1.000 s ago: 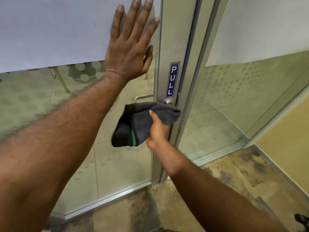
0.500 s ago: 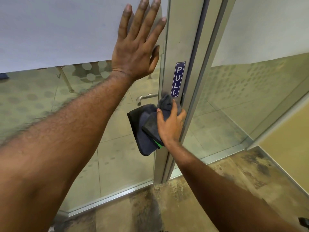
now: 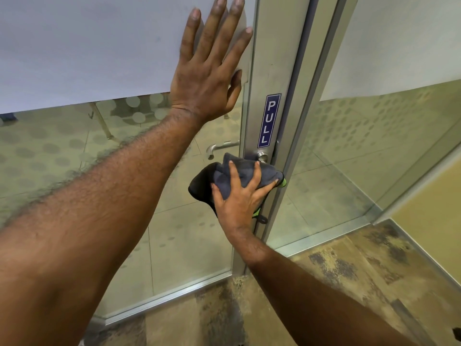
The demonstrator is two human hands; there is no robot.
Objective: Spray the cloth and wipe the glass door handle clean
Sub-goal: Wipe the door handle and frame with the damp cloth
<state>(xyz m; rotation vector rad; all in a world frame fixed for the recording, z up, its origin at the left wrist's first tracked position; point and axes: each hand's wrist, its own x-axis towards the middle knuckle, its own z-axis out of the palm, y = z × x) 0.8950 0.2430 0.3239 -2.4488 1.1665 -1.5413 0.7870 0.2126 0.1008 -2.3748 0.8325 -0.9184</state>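
My right hand (image 3: 240, 198) presses a dark grey cloth (image 3: 224, 178) with a green edge against the metal door stile, just below the round base of the door handle (image 3: 262, 156). The cloth covers most of the near handle lever. A second lever (image 3: 219, 148) shows through the glass on the far side. My left hand (image 3: 209, 78) lies flat with fingers spread on the frosted part of the glass door (image 3: 99, 58), above and left of the handle. No spray bottle is in view.
A blue PULL sign (image 3: 269, 121) is stuck on the aluminium stile above the handle. A fixed glass panel (image 3: 374, 146) stands to the right, then a yellow wall (image 3: 429, 196). Mottled brown floor (image 3: 336, 283) lies below.
My right hand has turned palm-down over the cloth and slid it right and slightly down along the stile, under the handle base. My left hand stays flat on the glass.
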